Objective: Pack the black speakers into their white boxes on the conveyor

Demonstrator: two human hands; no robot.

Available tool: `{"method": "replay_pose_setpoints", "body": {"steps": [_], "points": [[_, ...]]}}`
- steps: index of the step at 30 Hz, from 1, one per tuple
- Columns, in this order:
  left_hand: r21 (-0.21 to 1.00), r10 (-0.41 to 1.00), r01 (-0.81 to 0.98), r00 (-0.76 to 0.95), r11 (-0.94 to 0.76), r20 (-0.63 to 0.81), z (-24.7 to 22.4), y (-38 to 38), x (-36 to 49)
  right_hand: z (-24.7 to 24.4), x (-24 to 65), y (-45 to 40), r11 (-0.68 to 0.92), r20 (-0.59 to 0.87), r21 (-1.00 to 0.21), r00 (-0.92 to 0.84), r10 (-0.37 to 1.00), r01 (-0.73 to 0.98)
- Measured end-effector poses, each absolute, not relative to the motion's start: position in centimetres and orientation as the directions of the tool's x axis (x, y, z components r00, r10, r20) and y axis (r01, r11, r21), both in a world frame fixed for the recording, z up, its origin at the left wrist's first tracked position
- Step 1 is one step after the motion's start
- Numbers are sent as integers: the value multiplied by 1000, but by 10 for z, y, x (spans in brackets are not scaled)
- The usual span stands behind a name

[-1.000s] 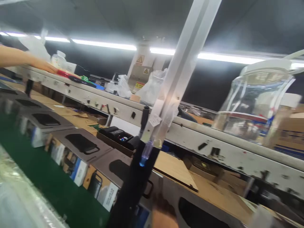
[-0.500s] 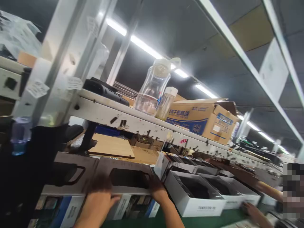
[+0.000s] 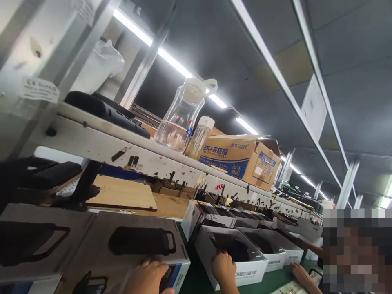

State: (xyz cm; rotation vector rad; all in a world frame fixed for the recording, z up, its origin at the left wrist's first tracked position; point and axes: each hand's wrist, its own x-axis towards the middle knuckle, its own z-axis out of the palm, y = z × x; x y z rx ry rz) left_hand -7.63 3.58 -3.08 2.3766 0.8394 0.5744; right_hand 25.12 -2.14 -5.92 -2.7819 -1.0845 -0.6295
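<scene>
My left hand (image 3: 150, 275) lies on the top front edge of a closed carton (image 3: 101, 241) with a dark handled device printed on it. Its thumb is apart from the fingers, and the lower part of the hand is cut off by the frame. To the right, my right hand (image 3: 224, 267) has its fingers curled over the near-left wall of an open white box (image 3: 249, 275). Something black (image 3: 231, 245) lies inside that box. A similar closed carton (image 3: 27, 241) stands at the far left.
More open white boxes (image 3: 275, 261) stand in a row to the right on the green bench (image 3: 196, 277). A co-worker's hand (image 3: 301, 277) is beside them. Above runs a shelf (image 3: 101, 141) with a water bottle (image 3: 180, 114), a smaller bottle (image 3: 200, 139) and a cardboard box (image 3: 241, 159).
My right hand has left the closed carton and moved right to the open white box. My left hand has shifted right along the carton's edge. The view has swung right.
</scene>
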Motion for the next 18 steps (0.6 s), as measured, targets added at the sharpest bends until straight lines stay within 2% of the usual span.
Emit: {"method": "replay_pose_setpoints", "body": {"steps": [4, 8, 9, 13, 14, 15, 17, 18], "points": [[739, 570, 239, 788, -630, 232, -29, 30, -78, -63, 230, -24, -717, 397, 64, 642, 656, 694], [815, 297, 31, 939, -579, 175, -37, 23, -74, -61, 203, -32, -677, 368, 91, 607, 705, 731], [820, 284, 44, 947, -571, 147, -41, 22, -74, -58, 195, -36, -660, 347, 88, 598, 723, 746], [768, 488, 284, 872, -574, 42, -55, 24, -84, -31, 151, -64, -541, 323, 29, 505, 801, 840], [749, 500, 314, 866, -584, 27, -57, 26, -87, -26, 138, -74, -500, 303, 28, 469, 829, 866], [734, 482, 323, 876, -597, 7, -58, 28, -90, -23, 124, -84, -464, 239, 12, 448, 861, 886], [725, 429, 322, 902, -608, -41, -59, 32, -91, -29, 98, -107, -409, -20, -54, 409, 912, 911], [733, 409, 320, 910, -601, -62, -60, 34, -91, -38, 87, -118, -426, -80, -123, 419, 905, 896]]}}
